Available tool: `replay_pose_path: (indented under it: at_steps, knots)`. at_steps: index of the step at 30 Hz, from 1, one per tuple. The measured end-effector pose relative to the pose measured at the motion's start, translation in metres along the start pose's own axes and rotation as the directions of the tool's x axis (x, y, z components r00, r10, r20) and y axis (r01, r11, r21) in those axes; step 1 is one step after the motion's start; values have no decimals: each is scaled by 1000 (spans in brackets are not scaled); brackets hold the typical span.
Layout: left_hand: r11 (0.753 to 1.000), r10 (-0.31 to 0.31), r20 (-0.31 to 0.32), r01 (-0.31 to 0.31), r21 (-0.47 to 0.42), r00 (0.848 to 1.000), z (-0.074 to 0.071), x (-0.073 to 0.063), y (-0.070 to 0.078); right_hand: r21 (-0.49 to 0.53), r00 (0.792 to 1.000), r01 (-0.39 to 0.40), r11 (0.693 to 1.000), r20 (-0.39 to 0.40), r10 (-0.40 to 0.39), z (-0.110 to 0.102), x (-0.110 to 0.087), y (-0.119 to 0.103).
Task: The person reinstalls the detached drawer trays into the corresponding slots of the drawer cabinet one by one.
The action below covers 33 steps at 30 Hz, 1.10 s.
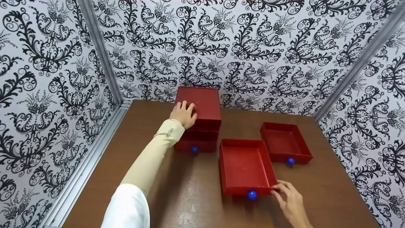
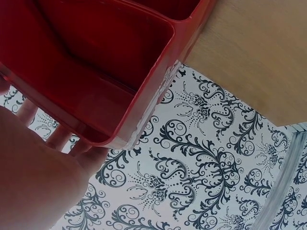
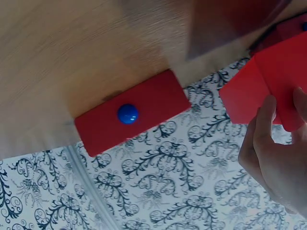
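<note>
While pinched, right hand (image 1: 290, 200) on drawer (image 1: 245, 166)

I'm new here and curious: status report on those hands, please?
Left hand resting on red cabinet. Right hand pinching drawer by corner. Second drawer alongside, seemingly not blocking.

A small dark mark (image 1: 170, 132) that looks like printing stands near the wrist end of a pale beige left sleeve (image 1: 146, 161), too small to make out from here; no words, brands or numbers can be read.
</note>
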State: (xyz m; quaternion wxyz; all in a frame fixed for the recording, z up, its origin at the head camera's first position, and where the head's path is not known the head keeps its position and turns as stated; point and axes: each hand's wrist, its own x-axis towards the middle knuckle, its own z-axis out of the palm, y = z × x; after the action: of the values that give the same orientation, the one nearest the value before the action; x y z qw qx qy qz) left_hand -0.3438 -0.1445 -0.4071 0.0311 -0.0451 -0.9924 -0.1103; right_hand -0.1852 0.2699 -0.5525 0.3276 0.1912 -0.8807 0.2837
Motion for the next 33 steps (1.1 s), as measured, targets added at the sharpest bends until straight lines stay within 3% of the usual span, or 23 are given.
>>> replay_pose_path:
  at_steps: [9, 22, 28, 33]
  knots:
    - [1000, -9, -20, 9, -3, 1000, -1, -1, -4, 55, 993, 120, 991, -4, -120, 5, -1, -31]
    - [1000, -5, -8, 5, 9, 1000, 0, 1, -2, 167, 976, 205, 964, 33, -213, 37, 16, -74]
    - [1000, -9, -6, 9, 19, 1000, 5, 4, -1, 214, 972, 221, 951, 37, -234, 49, 24, -82]
    - [1000, -19, -12, 18, -10, 1000, 5, 4, 0, 272, 978, 173, 947, 71, -199, 56, 27, -83]
